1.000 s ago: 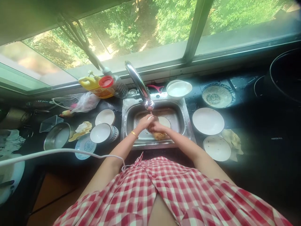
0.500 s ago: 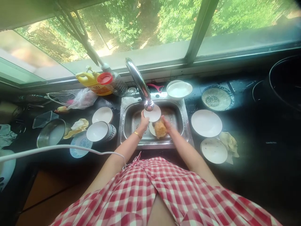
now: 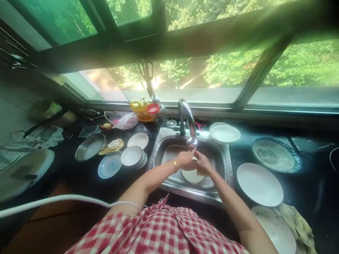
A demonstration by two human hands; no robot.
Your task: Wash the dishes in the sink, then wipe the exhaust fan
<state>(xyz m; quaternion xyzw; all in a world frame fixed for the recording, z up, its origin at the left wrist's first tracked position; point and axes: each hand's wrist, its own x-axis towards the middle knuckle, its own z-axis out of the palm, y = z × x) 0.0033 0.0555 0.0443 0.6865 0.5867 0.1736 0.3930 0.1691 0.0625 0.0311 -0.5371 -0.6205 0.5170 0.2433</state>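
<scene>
Over the middle of the sink, just below the tap at twelve o'clock, the left hand has its grip closed around a small bowl; toward four o'clock, the right hand curls on a tan sponge.

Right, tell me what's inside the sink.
Inside the sink, a pale dish lies below the left hand, the right hand, a bowl and part of a sponge. These hide part of the dish and some basin floor; anything beneath the dish is covered.
</scene>
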